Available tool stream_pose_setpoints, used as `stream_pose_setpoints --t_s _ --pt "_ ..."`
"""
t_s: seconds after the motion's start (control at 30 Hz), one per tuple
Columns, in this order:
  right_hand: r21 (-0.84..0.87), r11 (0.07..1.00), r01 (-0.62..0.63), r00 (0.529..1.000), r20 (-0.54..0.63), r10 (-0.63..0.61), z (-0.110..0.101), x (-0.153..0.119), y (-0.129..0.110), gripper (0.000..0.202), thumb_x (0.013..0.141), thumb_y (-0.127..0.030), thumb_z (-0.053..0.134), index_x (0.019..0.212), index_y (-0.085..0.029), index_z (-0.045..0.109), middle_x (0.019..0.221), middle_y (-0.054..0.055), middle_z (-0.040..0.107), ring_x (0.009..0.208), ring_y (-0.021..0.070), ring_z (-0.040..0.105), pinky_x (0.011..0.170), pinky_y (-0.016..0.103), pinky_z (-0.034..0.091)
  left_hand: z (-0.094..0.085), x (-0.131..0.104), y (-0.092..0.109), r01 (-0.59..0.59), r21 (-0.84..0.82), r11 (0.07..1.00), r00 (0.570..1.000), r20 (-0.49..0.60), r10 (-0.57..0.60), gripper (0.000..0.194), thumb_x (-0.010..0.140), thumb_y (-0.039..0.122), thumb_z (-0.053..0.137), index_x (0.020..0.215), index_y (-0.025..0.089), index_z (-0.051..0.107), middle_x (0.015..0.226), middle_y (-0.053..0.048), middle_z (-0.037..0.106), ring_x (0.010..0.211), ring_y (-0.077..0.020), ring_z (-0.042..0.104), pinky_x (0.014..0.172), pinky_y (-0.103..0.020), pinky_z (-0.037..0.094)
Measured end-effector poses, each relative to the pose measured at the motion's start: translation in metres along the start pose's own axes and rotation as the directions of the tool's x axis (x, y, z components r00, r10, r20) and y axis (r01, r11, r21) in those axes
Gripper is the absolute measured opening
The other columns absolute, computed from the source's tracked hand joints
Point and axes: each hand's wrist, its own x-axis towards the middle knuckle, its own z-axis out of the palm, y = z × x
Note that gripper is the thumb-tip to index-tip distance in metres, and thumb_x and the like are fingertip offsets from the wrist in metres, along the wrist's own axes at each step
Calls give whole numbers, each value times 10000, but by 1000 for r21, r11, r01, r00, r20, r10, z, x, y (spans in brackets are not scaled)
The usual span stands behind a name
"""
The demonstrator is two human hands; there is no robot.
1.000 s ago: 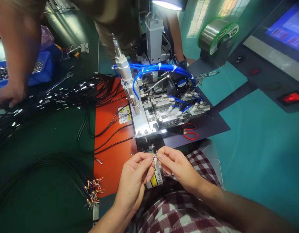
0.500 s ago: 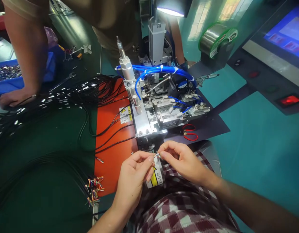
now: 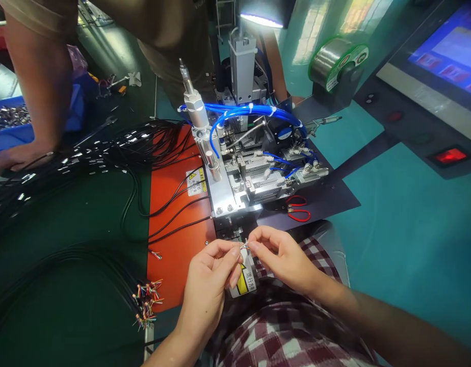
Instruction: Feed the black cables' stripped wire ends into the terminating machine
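Fine wire ends (image 3: 244,245) show between my two hands, in front of the machine. My left hand (image 3: 214,270) pinches them from the left, thumb against forefinger. From the right, my right hand (image 3: 279,255) pinches the tips of the same wires. The fingers hide most of what they grip. Just below the fingertips is a white and yellow label (image 3: 245,280) with printed characters. The metal machine (image 3: 254,178) with blue air tubes (image 3: 254,108) stands right beyond my hands.
Black cables (image 3: 182,224) cross an orange plate (image 3: 170,193) to the machine. A cable bundle with stripped coloured ends (image 3: 147,303) lies at the lower left. Red-handled cutters (image 3: 299,213) and a solder spool (image 3: 335,63) are on the right. Another person's hand (image 3: 23,153) rests at the far left.
The view has shifted slightly, so the machine sits a little further left. Both hands stay together at the wire ends, with the fingers moving only a little.
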Motion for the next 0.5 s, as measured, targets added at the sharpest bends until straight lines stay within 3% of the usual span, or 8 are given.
stream_pose_setpoints --t_s 0.07,0.1,0.17,0.23,0.3,0.37,0.43,0.5 --pt "-201 970 136 989 -34 -146 0 -1 0 158 927 -264 463 816 -177 533 707 -2 543 607 121 478 560 242 373 0 0 -1 -15 29 999 1000 -10 15 234 780 362 688 782 136 629 438 67 431 439 -45 311 457 -171 274" --pt "-352 905 237 963 -34 -266 -2 -1 -1 149 926 -234 458 814 -172 534 716 7 553 610 126 478 570 254 362 0 0 0 -25 54 998 999 -24 27 233 773 362 694 779 138 633 438 66 432 438 -46 318 453 -168 278" --pt "-642 649 409 868 54 -493 -6 -1 -6 150 920 -182 456 802 -158 545 726 31 576 621 141 477 585 285 327 2 -1 0 -46 115 992 996 -74 55 225 744 354 715 775 142 645 449 58 457 436 -51 344 440 -164 287" --pt "-793 352 497 777 225 -588 -11 -1 -13 180 921 -151 443 781 -150 556 704 43 576 607 155 455 568 311 279 3 -2 1 -73 183 980 988 -119 96 207 721 337 726 777 148 659 495 34 519 453 -68 402 441 -170 319" --pt "-818 148 556 729 395 -559 -16 0 -22 196 908 -108 433 765 -150 560 683 45 554 602 166 433 543 325 234 3 -3 1 -130 277 952 978 -120 169 167 729 313 708 777 158 671 582 3 587 510 -96 473 477 -186 371" --pt "-782 36 622 693 528 -492 -19 0 -32 200 877 -63 428 757 -153 561 680 47 533 611 176 424 528 330 202 1 -4 -1 -203 401 893 966 -69 250 110 756 278 675 773 169 680 660 -11 616 576 -115 509 527 -198 401" --pt "-731 -8 682 658 618 -431 -20 2 -42 208 844 -32 431 738 -159 556 686 56 528 625 185 432 523 332 193 0 -5 -2 -249 495 832 958 -2 288 76 773 243 649 771 176 685 672 -4 602 598 -117 499 542 -198 394" --pt "-689 8 725 637 666 -389 -22 7 -50 194 822 -36 461 707 -169 543 682 60 529 635 190 450 520 330 196 0 -6 -1 -249 506 826 963 40 266 75 776 232 637 775 175 686 650 6 578 585 -113 473 526 -196 372"
